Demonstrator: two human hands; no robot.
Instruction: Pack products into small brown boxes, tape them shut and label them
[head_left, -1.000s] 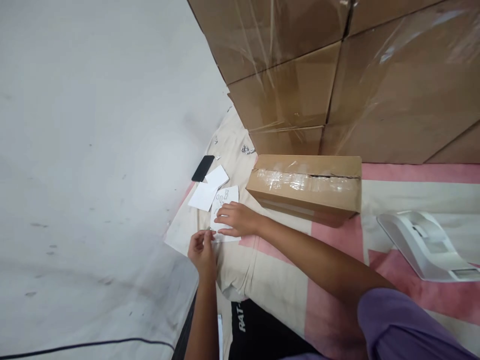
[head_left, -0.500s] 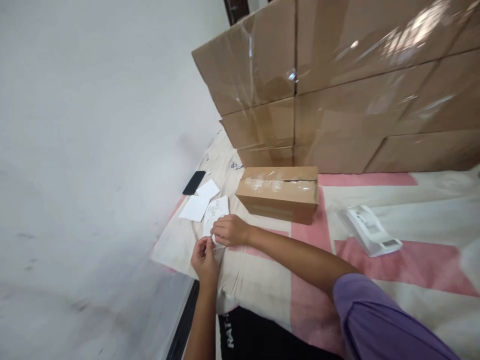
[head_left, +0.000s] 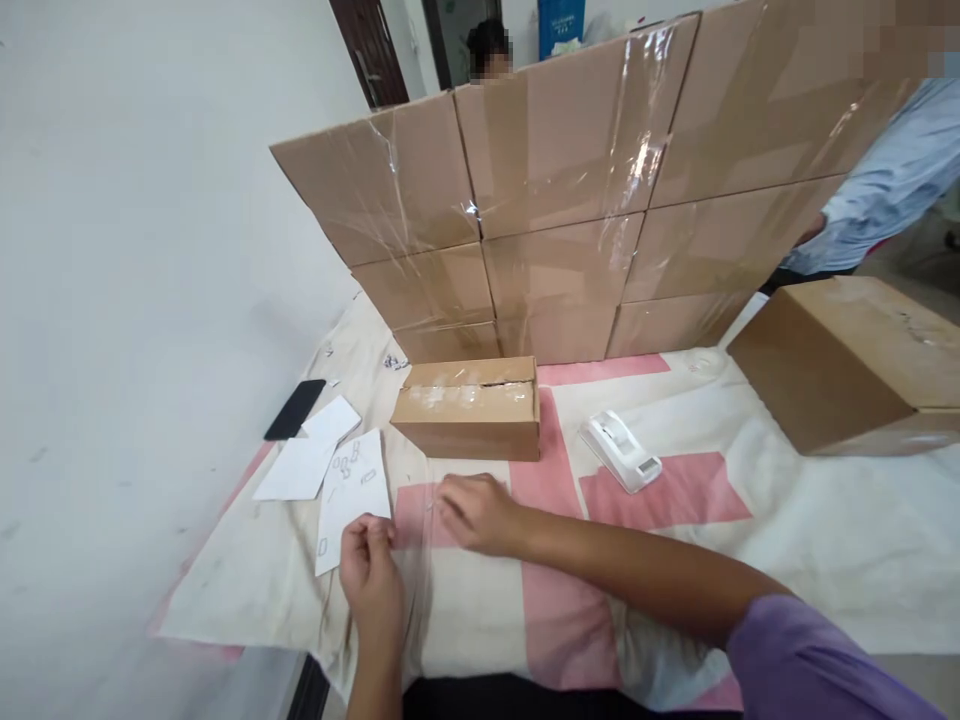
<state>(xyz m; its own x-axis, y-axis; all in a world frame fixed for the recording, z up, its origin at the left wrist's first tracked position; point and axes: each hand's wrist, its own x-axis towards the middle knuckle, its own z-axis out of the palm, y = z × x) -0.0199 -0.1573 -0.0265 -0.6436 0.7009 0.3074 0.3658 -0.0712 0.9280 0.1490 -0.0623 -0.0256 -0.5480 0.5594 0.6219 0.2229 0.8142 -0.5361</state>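
My left hand (head_left: 370,572) is near the cloth's front edge, fingertips pinched together on something too small to name. Just above it lies a white sheet (head_left: 351,492) with small stickers on it. My right hand (head_left: 476,512) rests palm down on the pink and cream cloth (head_left: 675,540), right of the sheet and off it. Its fingers are bent under, and what they hold, if anything, is hidden. A small taped cardboard box (head_left: 471,412) stands just beyond my right hand.
Two more white sheets (head_left: 300,462) and a black phone (head_left: 295,408) lie at the left. A white device (head_left: 621,452) lies right of the small box. A wall of taped cartons (head_left: 555,200) stands behind, a large box (head_left: 847,360) at right. A person's blue sleeve (head_left: 892,180) shows behind it.
The view has swung up and to the right. My right hand has slid off the sticker sheet onto the cloth. My left hand stays pinched near the sheet's lower edge.
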